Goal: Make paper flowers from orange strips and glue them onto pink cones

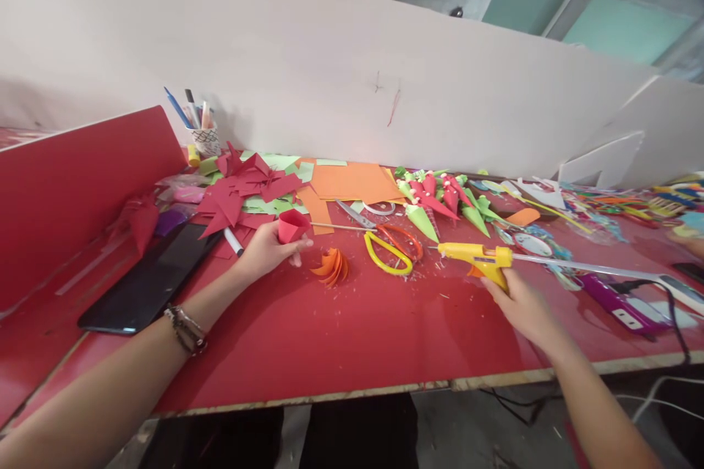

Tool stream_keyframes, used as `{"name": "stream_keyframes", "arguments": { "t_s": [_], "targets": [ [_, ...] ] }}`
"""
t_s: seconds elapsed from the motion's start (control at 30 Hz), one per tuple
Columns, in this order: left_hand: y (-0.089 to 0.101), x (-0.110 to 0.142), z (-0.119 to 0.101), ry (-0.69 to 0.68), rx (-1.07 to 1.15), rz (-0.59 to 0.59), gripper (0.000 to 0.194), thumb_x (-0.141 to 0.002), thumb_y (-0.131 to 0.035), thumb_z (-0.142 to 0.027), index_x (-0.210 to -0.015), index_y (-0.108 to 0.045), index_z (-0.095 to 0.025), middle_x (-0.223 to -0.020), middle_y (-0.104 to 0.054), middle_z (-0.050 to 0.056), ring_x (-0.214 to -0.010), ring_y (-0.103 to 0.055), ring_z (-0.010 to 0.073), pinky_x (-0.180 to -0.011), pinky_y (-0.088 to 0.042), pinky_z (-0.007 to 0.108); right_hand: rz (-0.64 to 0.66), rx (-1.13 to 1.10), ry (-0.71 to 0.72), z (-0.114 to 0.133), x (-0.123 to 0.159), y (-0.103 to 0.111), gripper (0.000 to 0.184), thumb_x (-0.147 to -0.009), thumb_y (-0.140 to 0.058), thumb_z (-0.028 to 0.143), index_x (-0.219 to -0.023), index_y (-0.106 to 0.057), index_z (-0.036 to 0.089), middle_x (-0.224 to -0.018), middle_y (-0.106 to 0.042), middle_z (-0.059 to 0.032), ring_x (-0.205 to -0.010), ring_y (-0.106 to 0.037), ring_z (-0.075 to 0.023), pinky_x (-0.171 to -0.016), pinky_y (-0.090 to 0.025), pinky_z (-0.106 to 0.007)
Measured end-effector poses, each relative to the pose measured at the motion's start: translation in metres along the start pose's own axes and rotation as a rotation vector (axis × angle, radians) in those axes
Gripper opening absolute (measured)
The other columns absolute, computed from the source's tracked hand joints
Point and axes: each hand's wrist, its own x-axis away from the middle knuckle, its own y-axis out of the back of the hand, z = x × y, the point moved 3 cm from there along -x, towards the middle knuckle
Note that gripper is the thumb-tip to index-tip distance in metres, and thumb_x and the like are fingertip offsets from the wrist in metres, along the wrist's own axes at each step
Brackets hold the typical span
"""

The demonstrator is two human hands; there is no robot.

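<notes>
My left hand [265,250] is closed round a small red paper cone [291,225], held just above the red table [352,341], its open mouth facing up. My right hand [520,302] grips the handle of a yellow hot glue gun [477,256], whose nozzle points left toward the scissors. An orange folded paper fan [331,266] lies on the table just right of my left hand. A thin wooden stick [338,226] lies beside the cone.
Yellow and orange-handled scissors [388,244] lie mid-table. Red paper pieces [242,190], green and orange sheets [352,181], green-and-red paper cones [440,201], a pen cup [204,138], a black tablet [151,278], a power strip [621,304] and a red divider board [71,190] surround them.
</notes>
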Motion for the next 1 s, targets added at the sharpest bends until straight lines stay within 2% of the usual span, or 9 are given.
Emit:
{"name": "stream_keyframes", "arguments": {
  "t_s": [0.07,0.2,0.27,0.3,0.43,0.57,0.7,0.87,1.0],
  "targets": [
    [0.001,0.001,0.000,-0.031,-0.056,-0.039,0.027,-0.067,-0.061,-0.040,-0.070,-0.053,-0.015,-0.047,-0.060,-0.001,-0.045,-0.058,0.0135,-0.048,-0.046,0.022,0.009,-0.082,-0.043,0.000,-0.001,0.003,0.027,-0.076,-0.037,0.044,-0.087,-0.044,0.020,-0.073,-0.058,-0.0073,-0.067,-0.058,-0.0240,-0.056,-0.042,-0.034],
    [0.002,0.003,0.000,-0.088,-0.178,-0.101,0.029,-0.067,-0.060,-0.043,-0.073,-0.055,-0.015,-0.044,-0.055,-0.004,-0.037,-0.052,0.0108,-0.042,-0.042,0.021,-0.115,-0.297,-0.035,0.016,-0.006,0.024,0.022,-0.076,-0.040,0.044,-0.087,-0.044,0.024,-0.074,-0.058,-0.0066,-0.065,-0.058,-0.0188,-0.055,-0.043,-0.030],
    [0.002,0.003,0.000,-0.108,-0.250,-0.103,0.030,-0.067,-0.059,-0.044,-0.075,-0.056,-0.015,-0.044,-0.052,-0.005,-0.034,-0.047,0.0087,-0.039,-0.038,0.019,-0.164,-0.358,0.030,0.037,-0.009,0.037,0.020,-0.077,-0.039,0.044,-0.078,-0.044,0.024,-0.071,-0.057,-0.0062,-0.064,-0.057,-0.0161,-0.056,-0.042,-0.029],
    [0.003,0.003,0.000,-0.136,-0.297,-0.113,0.029,-0.067,-0.059,-0.043,-0.076,-0.057,-0.016,-0.047,-0.053,-0.005,-0.037,-0.048,0.0088,-0.040,-0.038,0.019,-0.127,-0.333,0.090,0.051,-0.012,0.040,0.019,-0.077,-0.039,0.044,-0.079,-0.045,0.025,-0.073,-0.057,-0.0064,-0.067,-0.057,-0.0152,-0.058,-0.042,-0.028],
    [0.005,0.001,0.000,-0.230,-0.414,-0.165,0.025,-0.066,-0.060,-0.039,-0.075,-0.059,-0.015,-0.061,-0.059,-0.001,-0.056,-0.055,0.0125,-0.050,-0.041,0.020,-0.245,-0.225,0.297,0.113,-0.021,0.050,0.021,-0.079,-0.040,0.039,-0.087,-0.046,0.021,-0.073,-0.055,-0.0042,-0.065,-0.054,-0.0172,-0.055,-0.041,-0.030],
    [0.003,0.001,0.005,-0.055,-0.254,-0.087,0.027,-0.066,-0.060,-0.042,-0.066,-0.055,-0.015,-0.042,-0.051,-0.005,-0.032,-0.045,0.0080,-0.035,-0.035,0.018,-0.288,-0.278,0.445,0.165,-0.028,0.041,0.022,-0.077,-0.047,0.042,-0.077,-0.050,0.020,-0.061,-0.051,-0.0007,-0.053,-0.049,-0.0135,-0.047,-0.038,-0.026],
    [-0.001,0.002,0.002,-0.020,-0.134,0.016,0.025,-0.066,-0.062,-0.039,-0.061,-0.053,-0.016,-0.041,-0.053,-0.005,-0.030,-0.046,0.0072,-0.034,-0.036,0.017,-0.247,-0.311,0.526,0.198,-0.028,0.018,0.032,-0.064,-0.060,0.048,-0.074,-0.052,0.019,-0.055,-0.050,0.0002,-0.052,-0.050,-0.0145,-0.048,-0.040,-0.027],
    [-0.003,0.003,-0.001,-0.044,-0.133,0.071,0.022,-0.067,-0.062,-0.037,-0.069,-0.058,-0.016,-0.042,-0.053,-0.005,-0.031,-0.047,0.0070,-0.035,-0.038,0.017,-0.231,-0.305,0.491,0.208,-0.023,-0.011,0.029,-0.066,-0.060,0.045,-0.075,-0.055,0.018,-0.056,-0.056,-0.0015,-0.050,-0.052,-0.0153,-0.046,-0.040,-0.028],
    [-0.005,0.004,-0.002,-0.058,-0.137,0.084,0.023,-0.068,-0.062,-0.038,-0.073,-0.059,-0.015,-0.041,-0.053,-0.005,-0.030,-0.047,0.0063,-0.034,-0.037,0.016,-0.314,-0.275,0.517,0.206,-0.020,-0.019,0.024,-0.069,-0.056,0.039,-0.078,-0.056,0.017,-0.058,-0.059,-0.0025,-0.051,-0.054,-0.0150,-0.047,-0.041,-0.028]
  ]
}}
